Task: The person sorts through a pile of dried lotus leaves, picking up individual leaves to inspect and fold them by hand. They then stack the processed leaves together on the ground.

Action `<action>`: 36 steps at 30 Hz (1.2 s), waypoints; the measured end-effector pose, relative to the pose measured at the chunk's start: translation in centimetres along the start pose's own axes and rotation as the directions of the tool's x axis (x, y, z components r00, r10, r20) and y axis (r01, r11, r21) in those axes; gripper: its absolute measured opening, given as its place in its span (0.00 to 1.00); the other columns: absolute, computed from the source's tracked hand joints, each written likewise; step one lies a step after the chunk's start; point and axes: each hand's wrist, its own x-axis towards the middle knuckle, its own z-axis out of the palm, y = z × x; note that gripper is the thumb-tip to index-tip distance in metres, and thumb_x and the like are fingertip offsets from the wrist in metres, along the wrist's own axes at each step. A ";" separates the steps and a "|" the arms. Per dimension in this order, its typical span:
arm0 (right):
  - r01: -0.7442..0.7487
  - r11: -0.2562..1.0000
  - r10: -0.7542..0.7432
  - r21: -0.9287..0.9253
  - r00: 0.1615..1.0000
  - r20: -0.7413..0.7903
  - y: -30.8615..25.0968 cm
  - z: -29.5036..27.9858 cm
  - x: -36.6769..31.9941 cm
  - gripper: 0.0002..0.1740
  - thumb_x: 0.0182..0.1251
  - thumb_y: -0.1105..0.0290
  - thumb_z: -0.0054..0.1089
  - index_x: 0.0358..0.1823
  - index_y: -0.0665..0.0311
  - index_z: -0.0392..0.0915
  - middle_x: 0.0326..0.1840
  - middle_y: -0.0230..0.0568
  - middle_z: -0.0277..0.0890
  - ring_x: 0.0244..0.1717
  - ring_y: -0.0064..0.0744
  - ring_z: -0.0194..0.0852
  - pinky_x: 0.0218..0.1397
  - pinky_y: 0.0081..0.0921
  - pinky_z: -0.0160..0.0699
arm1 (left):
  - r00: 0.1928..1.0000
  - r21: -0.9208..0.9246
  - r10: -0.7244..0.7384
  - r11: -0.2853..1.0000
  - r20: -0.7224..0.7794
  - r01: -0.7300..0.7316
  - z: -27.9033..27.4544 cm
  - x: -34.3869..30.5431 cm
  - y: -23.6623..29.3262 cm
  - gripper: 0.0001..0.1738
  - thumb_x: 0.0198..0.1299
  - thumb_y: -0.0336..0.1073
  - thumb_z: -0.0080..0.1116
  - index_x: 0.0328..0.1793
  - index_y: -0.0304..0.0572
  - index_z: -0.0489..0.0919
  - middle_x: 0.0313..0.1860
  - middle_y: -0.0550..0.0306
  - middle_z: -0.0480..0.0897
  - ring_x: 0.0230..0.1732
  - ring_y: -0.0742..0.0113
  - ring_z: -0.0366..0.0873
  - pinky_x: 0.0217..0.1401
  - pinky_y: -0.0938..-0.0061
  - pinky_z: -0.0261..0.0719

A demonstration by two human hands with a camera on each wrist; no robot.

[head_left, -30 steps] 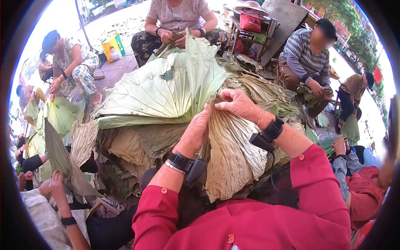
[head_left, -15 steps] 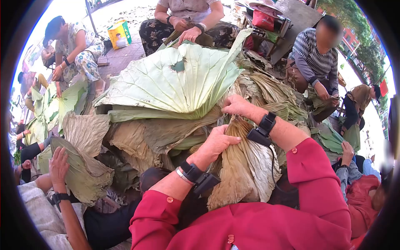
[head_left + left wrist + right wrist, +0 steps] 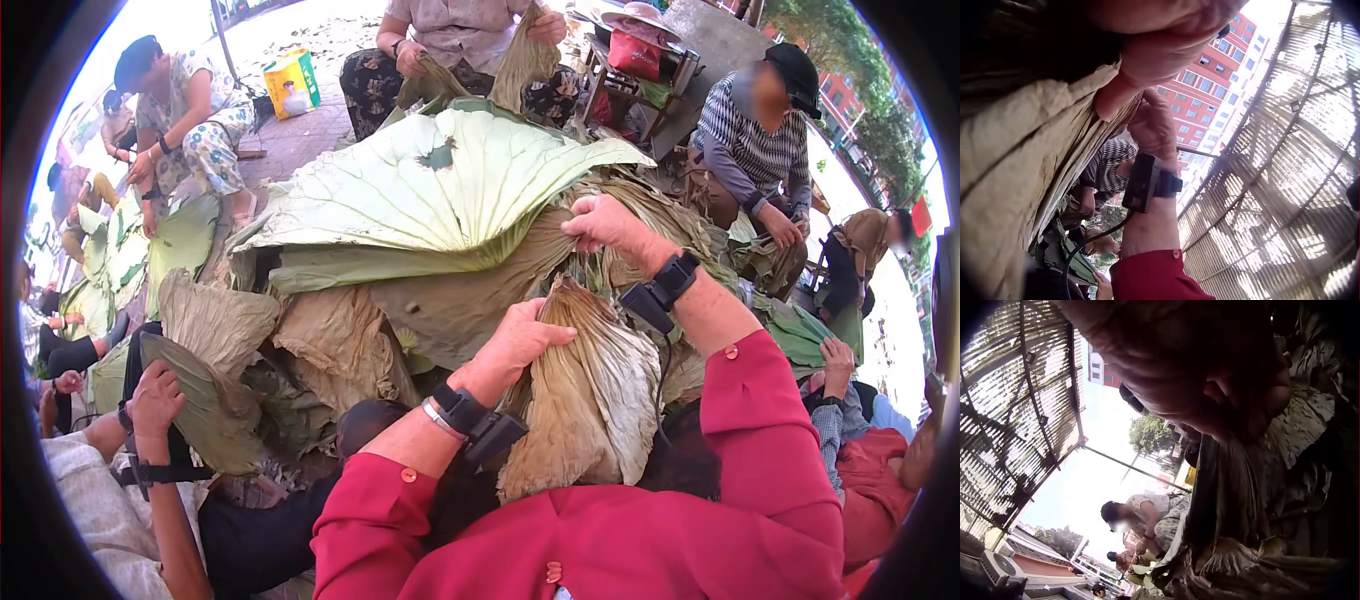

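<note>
In the head view my left hand [image 3: 520, 345] holds a dried, folded lotus leaf [image 3: 585, 400], brown and pleated, which hangs fan-like over my lap. The thumb lies across its gathered top, and the other fingers are mostly hidden. Farther forward, my right hand [image 3: 610, 230] pinches the edge of a grey-brown lotus leaf [image 3: 450, 305] on the pile. In the right wrist view the pinched leaf's folds [image 3: 1235, 469] run down from the fingertips. A large pale green lotus leaf [image 3: 400, 200] with a dark hole lies over that brown leaf.
More dried leaves [image 3: 340, 345] are heaped around. Across the pile a person [image 3: 470, 40] handles leaves. Another person's hand [image 3: 155, 395] holds a leaf close on my left. A person in stripes [image 3: 755, 140] sits at the right, near a small table with a red bag [image 3: 635, 50].
My right hand has left the dried leaf's top and reached forward to the pile's brown leaf. My left hand has lowered slightly with its leaf. The green leaf's raised side has dropped flatter.
</note>
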 end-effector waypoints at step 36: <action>0.688 0.590 -0.582 -0.423 0.725 0.367 -3.5 -1.0 -10.3 0.09 0.53 0.67 0.60 0.31 0.63 0.73 0.28 0.36 0.70 0.35 0.31 0.68 0.40 0.27 0.66 | 0.968 0.101 0.220 0.973 -0.119 -0.209 0.2 2.2 2.1 0.17 0.47 0.20 0.56 0.47 0.28 0.72 0.37 0.54 0.78 0.34 0.71 0.76 0.37 0.77 0.76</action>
